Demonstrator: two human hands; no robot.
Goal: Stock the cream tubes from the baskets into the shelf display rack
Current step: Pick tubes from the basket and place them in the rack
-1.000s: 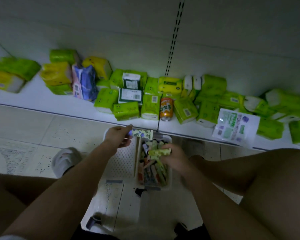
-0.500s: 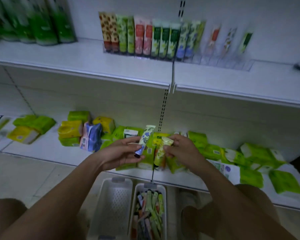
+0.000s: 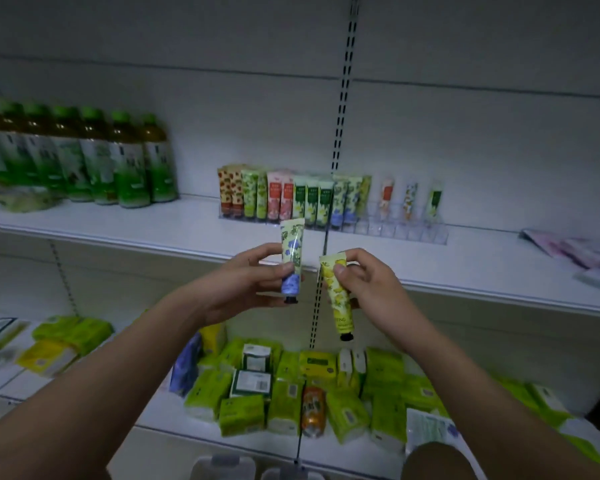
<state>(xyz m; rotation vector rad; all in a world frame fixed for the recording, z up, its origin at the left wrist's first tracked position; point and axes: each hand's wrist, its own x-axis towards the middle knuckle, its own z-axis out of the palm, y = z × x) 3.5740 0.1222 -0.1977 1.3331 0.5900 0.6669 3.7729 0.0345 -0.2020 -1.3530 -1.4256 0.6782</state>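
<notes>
Two white shelves (image 3: 153, 233) fill the view — the upper one carries green bottles (image 3: 84, 157) and a clear display rack (image 3: 395, 230) with cream tubes standing in its left slots, the lower one green tissue packs (image 3: 284, 403). Below the rack, the left hand (image 3: 243, 285) pinches a blue-flowered tube (image 3: 291, 258) upright, cap down. Just beside it, the right hand (image 3: 364, 285) grips a yellow tube (image 3: 338, 303), slightly tilted.

Retail shop aisle: white gondola shelving (image 3: 465, 268) with slotted upright (image 3: 343, 98). Far left, row of green-capped drink bottles (image 3: 84, 157); clear display rack (image 3: 395, 230) holding cream tubes (image 3: 291, 199); lower shelf near piled with green tissue packs (image 3: 284, 393) and a can (image 3: 313, 410).
</notes>
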